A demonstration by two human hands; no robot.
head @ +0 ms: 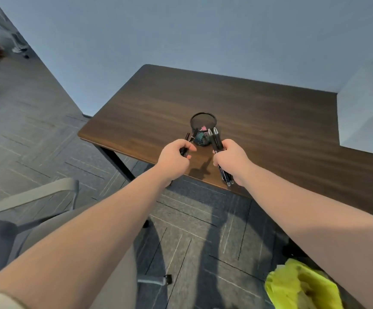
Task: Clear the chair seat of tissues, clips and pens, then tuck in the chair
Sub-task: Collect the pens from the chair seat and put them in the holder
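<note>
With the left hand [174, 156] fingers clamped on one pen [186, 143] and the right hand [231, 159] on a bundle of pens [217, 142] beside the mesh cup [203, 128] on the counter [236, 112], a loose grip or a knock risks toppling it.

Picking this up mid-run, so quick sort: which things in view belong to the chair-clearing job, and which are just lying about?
Job:
- pens in left hand
- pens in right hand
- mesh pen cup with clips inside
- chair
- desk

Lying about:
- yellow-green bag, lower right
- blurred items far left on the floor
</note>
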